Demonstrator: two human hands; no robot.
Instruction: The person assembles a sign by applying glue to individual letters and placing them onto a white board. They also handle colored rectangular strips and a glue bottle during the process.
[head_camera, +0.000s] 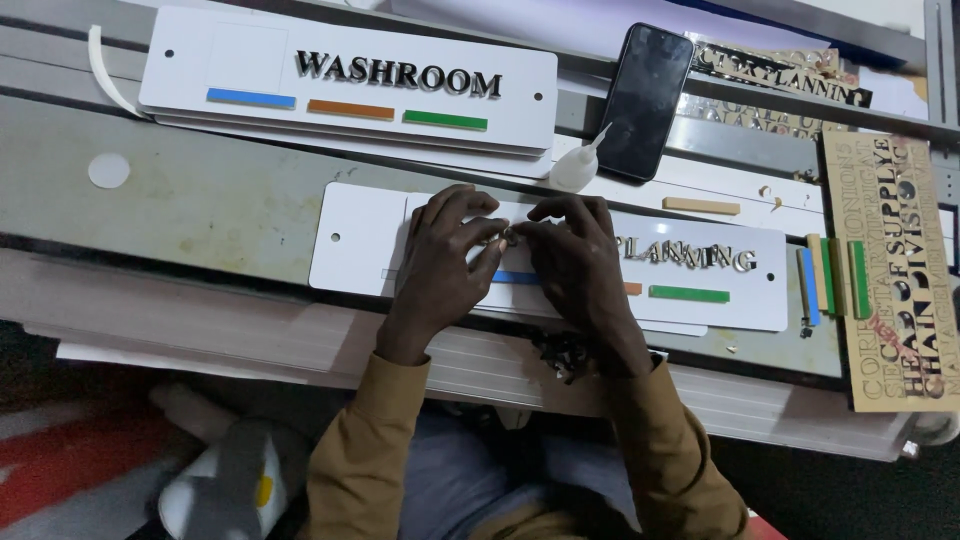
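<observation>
A white sign plate (350, 240) lies on the bench in front of me, with raised metallic letters (690, 252) on its right half and blue, orange and green strips (688, 293) along its lower edge. My left hand (445, 262) and my right hand (575, 265) rest on the plate's middle, fingertips meeting. Between them they pinch a small metallic letter piece (509, 237) just above the plate. My hands hide the plate's centre.
A stack of finished white sign plates (350, 75) lies at the back left. A small glue bottle (578, 160) and a black phone (645, 100) sit behind my hands. Loose coloured strips (830, 278), a tan strip (700, 205) and a wooden letter sheet (895, 270) lie at right.
</observation>
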